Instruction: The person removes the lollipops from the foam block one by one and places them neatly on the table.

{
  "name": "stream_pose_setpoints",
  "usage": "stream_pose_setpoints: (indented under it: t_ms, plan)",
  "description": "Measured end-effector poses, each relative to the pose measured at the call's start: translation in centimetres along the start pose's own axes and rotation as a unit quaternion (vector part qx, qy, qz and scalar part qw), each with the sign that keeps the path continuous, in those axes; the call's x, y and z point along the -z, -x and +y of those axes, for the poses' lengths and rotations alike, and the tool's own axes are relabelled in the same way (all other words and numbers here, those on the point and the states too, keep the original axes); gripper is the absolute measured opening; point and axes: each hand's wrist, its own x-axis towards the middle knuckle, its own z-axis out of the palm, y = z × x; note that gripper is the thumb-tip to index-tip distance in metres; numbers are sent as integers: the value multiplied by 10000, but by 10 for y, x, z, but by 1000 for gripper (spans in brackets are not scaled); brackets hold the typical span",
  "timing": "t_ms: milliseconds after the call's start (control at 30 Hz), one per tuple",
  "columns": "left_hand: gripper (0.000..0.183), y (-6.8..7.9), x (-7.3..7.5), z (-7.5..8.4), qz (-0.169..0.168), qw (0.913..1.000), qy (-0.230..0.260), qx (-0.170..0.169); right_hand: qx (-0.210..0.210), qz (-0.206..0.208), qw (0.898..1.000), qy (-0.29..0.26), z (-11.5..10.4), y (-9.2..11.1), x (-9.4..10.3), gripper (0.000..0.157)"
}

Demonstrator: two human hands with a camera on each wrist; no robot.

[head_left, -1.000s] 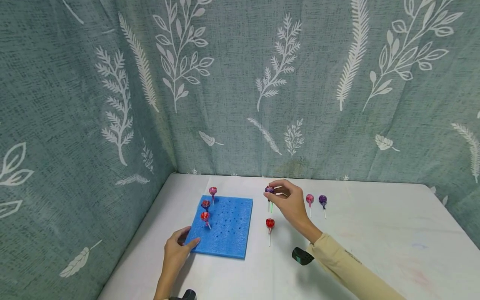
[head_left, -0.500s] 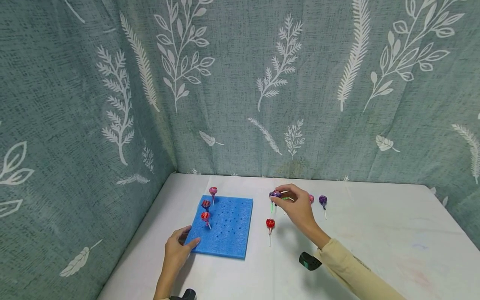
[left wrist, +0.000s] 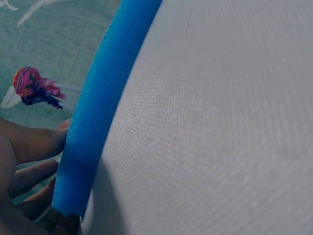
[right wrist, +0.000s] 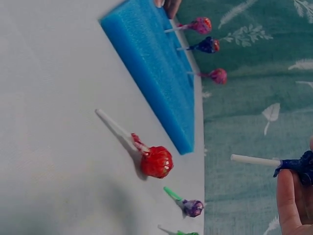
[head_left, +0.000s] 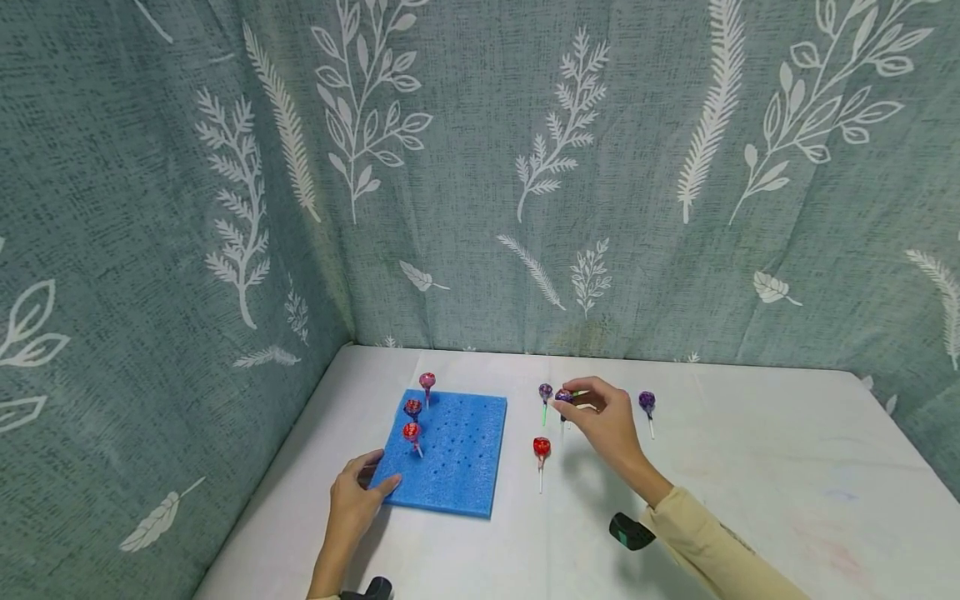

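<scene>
My right hand [head_left: 611, 425] pinches a dark blue-wrapped lollipop [head_left: 562, 398] by its head, above the table. In the right wrist view the white stick of this lollipop [right wrist: 257, 160] points away from the fingers [right wrist: 288, 203]. My left hand [head_left: 352, 500] grips the near left corner of a blue foam board [head_left: 457, 483] with several small holes. Along the board's left side stand three lollipops: a pink one [head_left: 427, 381], a dark one with a red top [head_left: 412, 408] and a red one [head_left: 411, 432].
A red lollipop [head_left: 541, 448] lies right of the board, with a purple green-stick lollipop [head_left: 545, 391] behind it. Another purple lollipop [head_left: 647, 402] lies farther right on the white table [head_left: 750, 483]. Something green partly shows behind my right hand. A patterned curtain [head_left: 480, 183] hangs behind.
My right hand has moved right with the dark blue lollipop, uncovering the purple green-stick one. It now hides the pink lollipop that lay on the table. My left hand stays on the board.
</scene>
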Motion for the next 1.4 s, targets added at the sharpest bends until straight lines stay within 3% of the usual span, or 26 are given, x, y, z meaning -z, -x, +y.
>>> stream_pose_setpoints:
  t_ms: [200,567,933,1400]
  plan:
    - [53,0,-1,-1,26,10000,25,21,-15,-43,10000,-78,7,2,2,22]
    - [53,0,-2,-1,74,10000,15,-2,-628,-22,9978,-202,49,0,2,25]
    - [52,0,0,-1,-18,9999,77,72,-761,-33,9968,-257,58,6,4,26]
    - [51,1,-2,-3,46,9998,180,67,-1279,-108,9911,-341,67,10,4,28]
